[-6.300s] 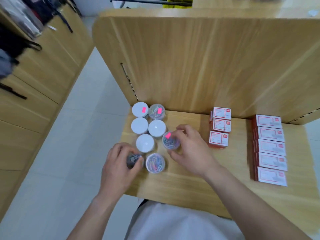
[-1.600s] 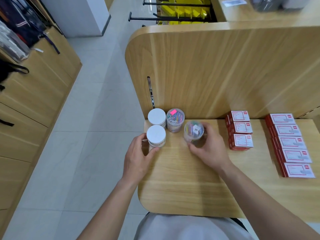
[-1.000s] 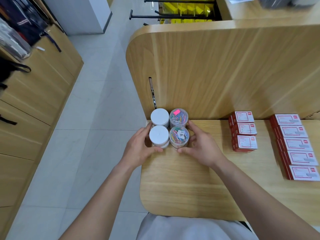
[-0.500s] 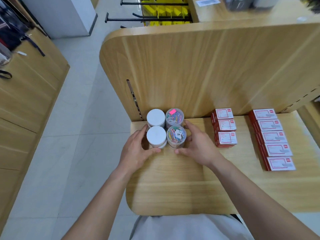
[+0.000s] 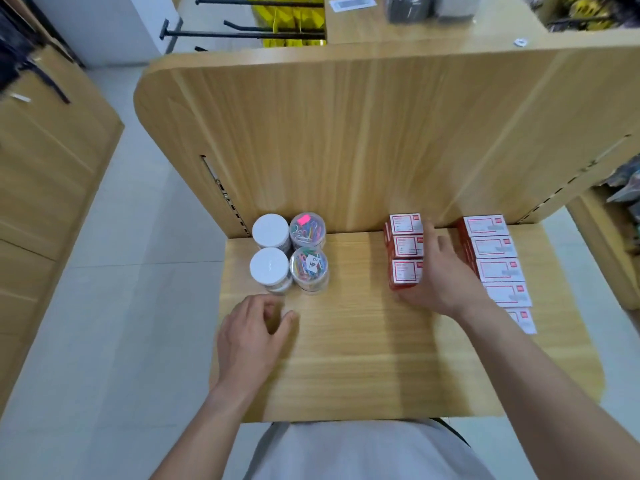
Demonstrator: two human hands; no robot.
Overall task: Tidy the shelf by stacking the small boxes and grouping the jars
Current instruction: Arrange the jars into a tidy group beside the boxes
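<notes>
Jars stand in a tight square at the back left of the wooden shelf (image 5: 346, 362): two with white lids (image 5: 270, 266) on the left, two clear ones with coloured paper clips (image 5: 309, 270) on the right. My left hand (image 5: 252, 337) hovers just in front of them, fingers loosely curled, holding nothing. A short row of red and white small boxes (image 5: 405, 247) runs front to back in the middle. My right hand (image 5: 441, 278) lies along that row's right side, fingers straight against it, thumb at the nearest box's front. A longer box row (image 5: 495, 251) sits further right, its near end behind my forearm.
A tall wooden back panel (image 5: 346, 133) rises directly behind the shelf. Wooden cabinets (image 5: 41, 168) line the left side across a tiled floor (image 5: 121, 306). Another shelf unit (image 5: 609, 237) with goods stands at the far right.
Both hands have let go of the jar group. My right hand moved right to the short row of boxes. My left hand drew back toward me.
</notes>
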